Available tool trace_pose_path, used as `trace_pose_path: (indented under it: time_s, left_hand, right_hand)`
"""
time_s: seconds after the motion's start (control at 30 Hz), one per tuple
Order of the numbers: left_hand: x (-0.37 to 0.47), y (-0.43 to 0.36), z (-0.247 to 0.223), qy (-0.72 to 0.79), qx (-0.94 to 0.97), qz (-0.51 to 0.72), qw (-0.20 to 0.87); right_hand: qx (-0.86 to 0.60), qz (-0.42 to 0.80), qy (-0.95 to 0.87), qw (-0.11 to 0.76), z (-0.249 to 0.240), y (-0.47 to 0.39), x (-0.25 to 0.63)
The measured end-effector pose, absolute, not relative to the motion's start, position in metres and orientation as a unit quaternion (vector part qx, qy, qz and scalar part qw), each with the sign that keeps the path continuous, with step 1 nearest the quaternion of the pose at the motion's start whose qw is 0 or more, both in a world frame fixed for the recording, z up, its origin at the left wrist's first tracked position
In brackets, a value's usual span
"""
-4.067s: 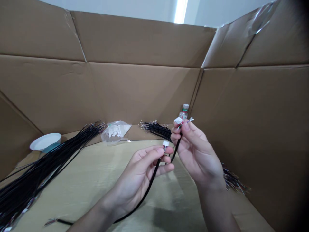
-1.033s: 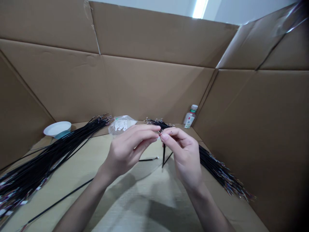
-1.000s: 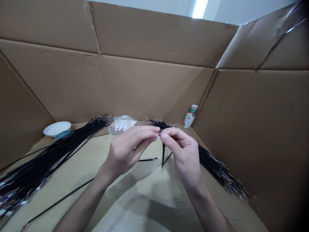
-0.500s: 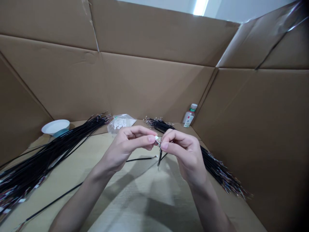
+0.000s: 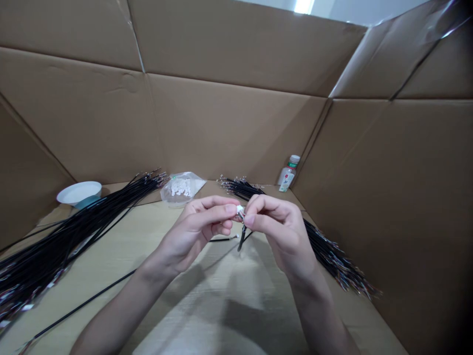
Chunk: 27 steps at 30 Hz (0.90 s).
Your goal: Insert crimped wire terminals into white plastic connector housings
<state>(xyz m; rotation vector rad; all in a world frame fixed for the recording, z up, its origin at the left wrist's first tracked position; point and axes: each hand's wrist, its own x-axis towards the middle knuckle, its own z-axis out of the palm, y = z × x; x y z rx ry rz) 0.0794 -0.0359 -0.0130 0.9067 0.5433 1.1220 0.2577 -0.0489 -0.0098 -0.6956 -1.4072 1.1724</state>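
Since a second ago, the left hand (image 5: 201,227) has turned its thumb and fingertips onto the white connector (image 5: 240,209), which was mostly covered and now shows plainly between the hands, above the middle of the worktop (image 5: 229,291). The right hand (image 5: 279,224) is pinched on the thin wires just beside it, with the black cable (image 5: 241,240) dangling below. This appears to leave the connector's wire end open to view and to both sets of fingertips; whether the wires are seated is too small to tell. A dark cable bundle (image 5: 81,236) runs along the worktop's left edge, another (image 5: 334,256) along its right. Toward the far edge lie a bag of white pieces (image 5: 181,190), a white bowl (image 5: 79,192) at the left corner and a bottle (image 5: 287,175) at the right, before cardboard walls (image 5: 229,128).
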Motion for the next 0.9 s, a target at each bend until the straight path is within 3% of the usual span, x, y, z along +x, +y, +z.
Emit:
trace_pose_path:
  time_s: [0.6, 0.9]
  left_hand:
    - [0.088, -0.043, -0.014, 0.247, 0.383, 0.574, 0.681]
    - [0.095, -0.045, -0.017, 0.235, 0.430, 0.626, 0.606]
  right_hand:
    - [-0.293, 0.605, -0.538, 0.509, -0.005, -0.041, 0.255]
    - [-0.276, 0.620, -0.549, 0.488, -0.008, -0.036, 0.256]
